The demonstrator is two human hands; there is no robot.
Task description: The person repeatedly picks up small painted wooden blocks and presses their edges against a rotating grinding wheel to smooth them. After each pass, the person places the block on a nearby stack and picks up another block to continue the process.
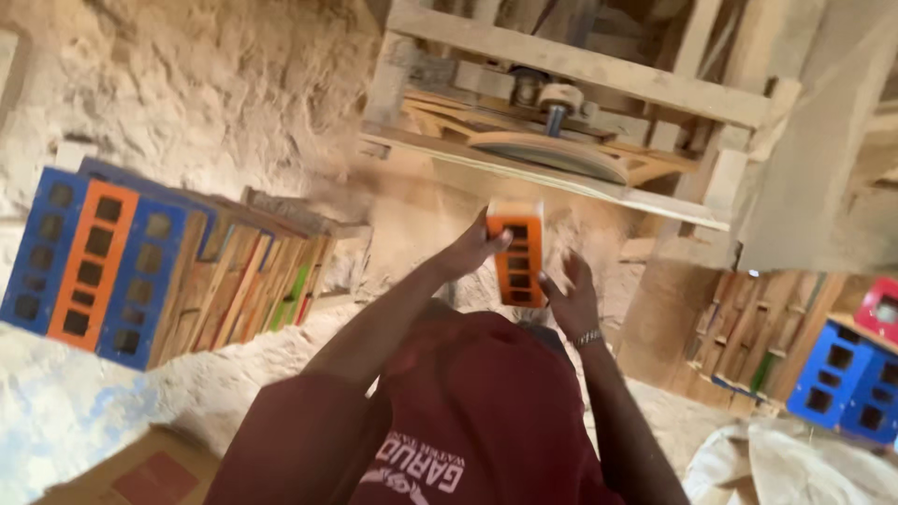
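Observation:
An orange-painted wooden block [517, 254] with several rectangular holes is held upright in front of me. My left hand [472, 249] grips its left edge, thumb on the face. My right hand [572, 297], with a metal band on the wrist, presses against its lower right side with the fingers raised. Both arms reach out from my maroon shirt [468, 421]. Just beyond the block stands a wooden sawing bench [580, 70] with a round disc [552, 151] lying under its frame.
Blue and orange perforated panels [89, 262] lean in a stack at the left beside bare wooden pieces [253, 281]. More blue blocks [842, 379] and a red one [881, 309] stand at the right. Sawdust [187, 93] covers the ground. A white sack [795, 468] lies at the lower right, a cardboard box [140, 472] at the lower left.

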